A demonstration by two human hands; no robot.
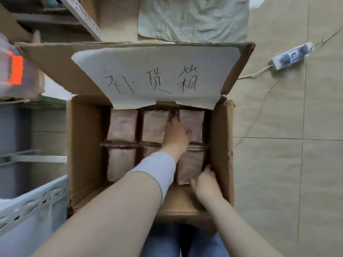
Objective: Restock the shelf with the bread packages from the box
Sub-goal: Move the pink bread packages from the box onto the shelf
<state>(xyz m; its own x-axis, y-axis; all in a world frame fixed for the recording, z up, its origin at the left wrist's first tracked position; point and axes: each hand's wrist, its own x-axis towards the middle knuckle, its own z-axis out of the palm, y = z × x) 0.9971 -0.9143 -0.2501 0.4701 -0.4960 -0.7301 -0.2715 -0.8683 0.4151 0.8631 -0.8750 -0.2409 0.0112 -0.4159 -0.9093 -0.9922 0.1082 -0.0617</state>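
Centrally, an open brown cardboard box (83, 145) is seen standing on the beige tiled floor (278, 164), its far flap raised and covered by a white paper sheet (154, 58) with handwritten black characters. Six brownish bread packages (122, 125) in clear wrapping are packed flat inside it, in two rows of three.

The left hand (176, 138) is reached into the far row. Its fingers (173, 118) are pushed down together into the gap between the middle package (154, 125) and the far right bread package (194, 123). The thumb is laid on top of the latter, so that its left edge is pinched.

The right hand (206, 182) is placed at the near right corner of the box, where the near right bread package (187, 164) is gripped. Here the fingers (208, 170) are curled over its right edge, against the box wall, and the thumb is set at its near edge. Both packages lie within the box.

A white perforated metal shelf (37, 199) is seen at the left, just beside the box. A white power strip (291, 55) with its cable is laid on the floor at the far right, well apart from the box. A crumpled pale green sheet (194, 17) lies beyond the raised flap.
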